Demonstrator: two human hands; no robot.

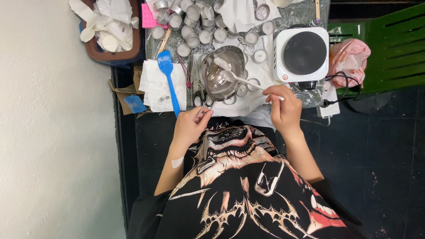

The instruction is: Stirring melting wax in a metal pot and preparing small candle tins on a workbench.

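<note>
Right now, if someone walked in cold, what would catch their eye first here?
Probably the shiny metal pot at the table's middle, its handle pinched by the left hand while the right hand dips a white spoon into it. Next, the cluster of small metal cups behind the pot, then the white hot plate to its right and the blue spatula to its left.

Head-worn view, steeply downward, close

I see little free room: pot (220,73) is ringed by tins (193,27) behind and hotplate (302,53) just to its right. Blue spatula (169,79) on napkin (158,85) blocks the left. Only open way in is the near edge, between my hands.
</note>
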